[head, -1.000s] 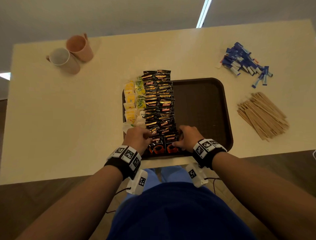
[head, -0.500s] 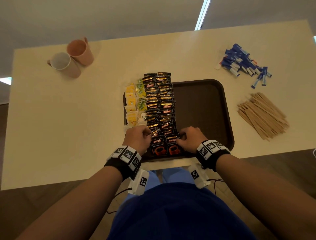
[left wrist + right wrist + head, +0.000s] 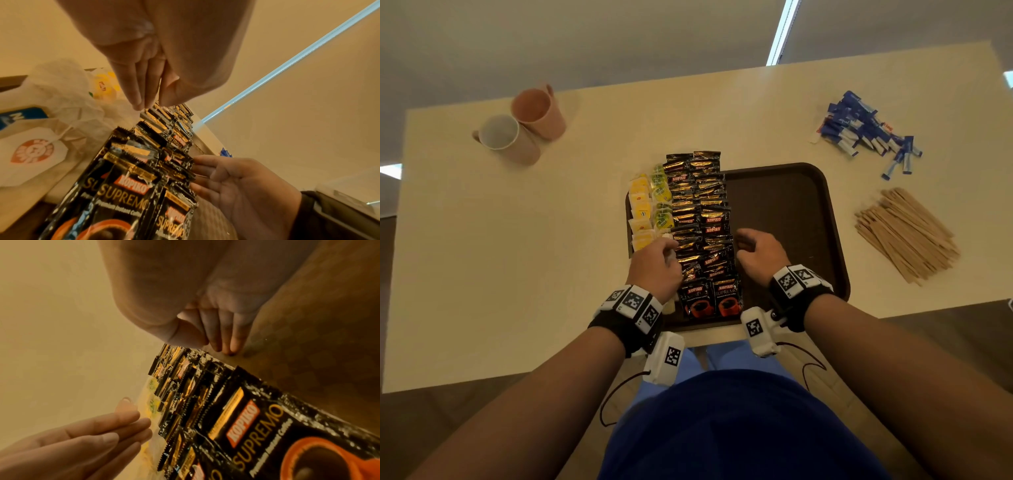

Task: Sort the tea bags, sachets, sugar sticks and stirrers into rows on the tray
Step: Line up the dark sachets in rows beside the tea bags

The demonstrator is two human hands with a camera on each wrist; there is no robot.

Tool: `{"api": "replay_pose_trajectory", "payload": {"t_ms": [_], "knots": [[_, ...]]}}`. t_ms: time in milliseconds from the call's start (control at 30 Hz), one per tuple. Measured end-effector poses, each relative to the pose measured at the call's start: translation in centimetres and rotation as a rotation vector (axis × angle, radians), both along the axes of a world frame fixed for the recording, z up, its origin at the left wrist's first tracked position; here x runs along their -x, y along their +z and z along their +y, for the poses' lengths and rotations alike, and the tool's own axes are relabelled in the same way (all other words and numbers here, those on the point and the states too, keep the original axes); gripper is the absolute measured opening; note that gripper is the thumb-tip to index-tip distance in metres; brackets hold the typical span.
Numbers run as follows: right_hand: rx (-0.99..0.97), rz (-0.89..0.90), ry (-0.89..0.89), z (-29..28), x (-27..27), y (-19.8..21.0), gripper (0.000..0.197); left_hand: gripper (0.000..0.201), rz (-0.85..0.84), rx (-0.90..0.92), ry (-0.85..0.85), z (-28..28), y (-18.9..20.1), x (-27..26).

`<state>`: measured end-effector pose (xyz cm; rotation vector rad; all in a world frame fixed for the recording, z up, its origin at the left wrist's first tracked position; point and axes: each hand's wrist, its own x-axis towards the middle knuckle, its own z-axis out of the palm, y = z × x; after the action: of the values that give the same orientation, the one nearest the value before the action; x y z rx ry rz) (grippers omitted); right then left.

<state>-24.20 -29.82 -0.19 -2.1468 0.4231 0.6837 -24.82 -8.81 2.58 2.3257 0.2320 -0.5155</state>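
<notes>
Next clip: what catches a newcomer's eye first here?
Two overlapping rows of black coffee sachets run down the left half of the brown tray, with the left hand and right hand flanking them. Blue sugar sticks and wooden stirrers lie unsorted on the table, right.

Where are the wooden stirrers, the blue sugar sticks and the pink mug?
wooden stirrers [image 3: 905, 234], head view, middle of the pile.
blue sugar sticks [image 3: 866, 132], head view, centre of the heap.
pink mug [image 3: 541, 113], head view, its side wall.
</notes>
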Motion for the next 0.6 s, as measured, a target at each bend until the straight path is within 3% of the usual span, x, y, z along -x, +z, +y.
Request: {"api": "replay_pose_trajectory", "payload": {"t_ms": [200,600], "knots": [[-0.173,0.059,0.001,0.1,-0.8,0.2,0.061,0.040,0.062,0.012,-0.060,-0.5,0.4,-1.0],[-0.186,0.041,0.006,0.2,-4.0,0.8,0.067,0.043,0.066,0.003,-0.082,-1.0,0.8,-3.3]]}}
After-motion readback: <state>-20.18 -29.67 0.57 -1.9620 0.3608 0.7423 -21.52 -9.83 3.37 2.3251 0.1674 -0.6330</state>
